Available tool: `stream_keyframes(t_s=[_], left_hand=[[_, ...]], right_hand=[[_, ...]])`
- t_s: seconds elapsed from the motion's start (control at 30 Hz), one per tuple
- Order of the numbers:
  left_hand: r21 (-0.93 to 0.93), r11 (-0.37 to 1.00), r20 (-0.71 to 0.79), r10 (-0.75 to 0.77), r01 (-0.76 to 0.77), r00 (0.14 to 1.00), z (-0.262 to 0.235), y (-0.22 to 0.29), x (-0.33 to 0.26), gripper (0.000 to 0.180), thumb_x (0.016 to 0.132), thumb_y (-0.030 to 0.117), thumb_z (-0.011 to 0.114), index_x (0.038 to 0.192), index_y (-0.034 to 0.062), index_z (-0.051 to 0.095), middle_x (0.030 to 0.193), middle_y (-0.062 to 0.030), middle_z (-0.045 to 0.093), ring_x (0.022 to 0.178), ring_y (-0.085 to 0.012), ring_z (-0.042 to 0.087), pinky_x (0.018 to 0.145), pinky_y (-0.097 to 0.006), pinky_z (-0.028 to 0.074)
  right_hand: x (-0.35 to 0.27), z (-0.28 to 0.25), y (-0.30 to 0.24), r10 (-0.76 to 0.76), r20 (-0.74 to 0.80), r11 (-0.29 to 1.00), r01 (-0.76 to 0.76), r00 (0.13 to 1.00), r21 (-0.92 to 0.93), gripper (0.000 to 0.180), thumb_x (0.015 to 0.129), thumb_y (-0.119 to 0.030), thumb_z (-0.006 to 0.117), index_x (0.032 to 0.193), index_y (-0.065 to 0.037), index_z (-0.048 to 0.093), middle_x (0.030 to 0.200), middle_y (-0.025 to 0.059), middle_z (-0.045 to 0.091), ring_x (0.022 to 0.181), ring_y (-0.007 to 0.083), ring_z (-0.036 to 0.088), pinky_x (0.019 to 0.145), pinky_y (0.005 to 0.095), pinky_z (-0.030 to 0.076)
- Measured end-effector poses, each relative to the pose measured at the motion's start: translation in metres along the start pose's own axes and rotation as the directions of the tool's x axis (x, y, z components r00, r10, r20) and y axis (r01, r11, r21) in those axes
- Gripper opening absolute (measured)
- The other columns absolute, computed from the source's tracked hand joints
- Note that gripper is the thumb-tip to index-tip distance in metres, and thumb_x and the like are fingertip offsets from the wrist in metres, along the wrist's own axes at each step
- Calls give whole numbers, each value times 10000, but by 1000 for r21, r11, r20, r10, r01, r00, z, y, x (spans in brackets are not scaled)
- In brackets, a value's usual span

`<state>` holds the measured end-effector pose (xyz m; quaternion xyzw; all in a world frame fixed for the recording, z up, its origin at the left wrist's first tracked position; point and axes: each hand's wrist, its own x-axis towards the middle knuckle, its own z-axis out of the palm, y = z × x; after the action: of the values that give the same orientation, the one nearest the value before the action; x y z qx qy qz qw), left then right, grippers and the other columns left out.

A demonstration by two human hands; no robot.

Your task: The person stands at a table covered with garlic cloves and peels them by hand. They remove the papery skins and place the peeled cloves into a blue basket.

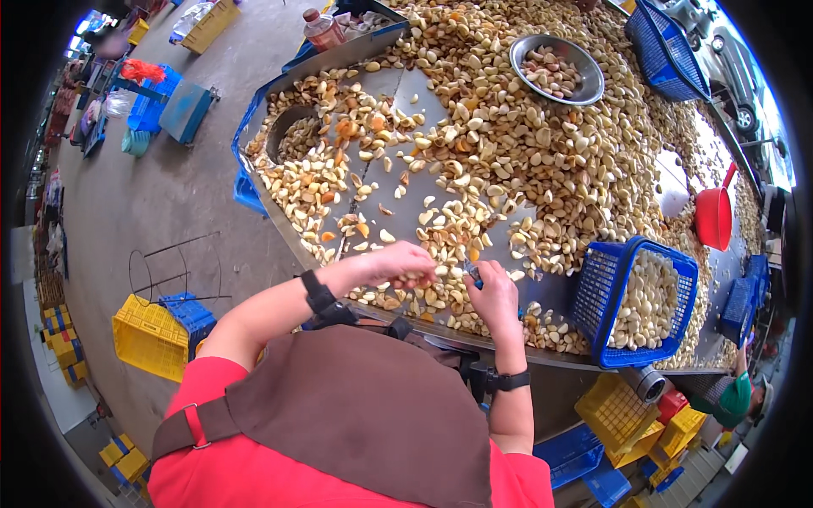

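My left hand [400,264] is curled, palm down, over the near part of the metal table [406,106], its fingers closed around a few pale, clove-shaped pieces [412,278]. Just to its right, my right hand [495,296] grips a small blue-handled tool [478,280] with a short metal tip pointing toward the left hand. A narrow gap separates the two hands. Loose cream and brown pieces [457,229] of the same shape lie beneath and beyond them. Right of my right hand, a blue plastic basket [584,292] leans at a tilt, holding paler, whiter pieces [645,300].
A large heap [559,169] covers the far table, with a steel bowl [587,91] on it. A round opening [275,140] is at the table's left. A red scoop [714,218] lies right. Yellow crates [151,339] stand on the floor; a person in green [735,400] is far right.
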<state>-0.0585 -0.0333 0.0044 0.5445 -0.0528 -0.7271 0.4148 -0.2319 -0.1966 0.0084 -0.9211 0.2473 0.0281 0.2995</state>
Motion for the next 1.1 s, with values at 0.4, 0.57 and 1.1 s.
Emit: stream_keyframes(t_s=[0.4, 0.57, 1.1], left_hand=[[236, 971, -403, 143, -49, 904, -61, 18, -5, 99, 792, 117, 622, 869, 57, 635, 779, -41, 651, 609, -105, 620, 482, -243, 467], [575, 767, -43, 375, -284, 926, 18, 20, 39, 236, 803, 127, 585, 1023, 61, 638, 893, -56, 661, 821, -173, 633, 721, -275, 498], [64, 992, 129, 97, -106, 987, 66, 29, 45, 271, 878, 206, 621, 1122, 91, 588, 842, 23, 593, 630, -26, 505, 472, -165, 365]], right_hand=[[-39, -69, 70, 397, -119, 910, -407, 910, -78, 284, 782, -267, 672, 940, -48, 583, 864, 159, 652, 850, 364, 626, 711, 449, 485], [-26, -34, 33, 380, 236, 911, -318, 894, -264, 303, 750, -298, 667, 889, -40, 591, 883, 179, 655, 865, 358, 629, 748, 460, 500], [-23, -47, 41, 371, 279, 129, -347, 886, 929, 108, 789, -67, 652, 860, -26, 582, 613, 7, 541, 459, 67, 461, 435, 207, 371]])
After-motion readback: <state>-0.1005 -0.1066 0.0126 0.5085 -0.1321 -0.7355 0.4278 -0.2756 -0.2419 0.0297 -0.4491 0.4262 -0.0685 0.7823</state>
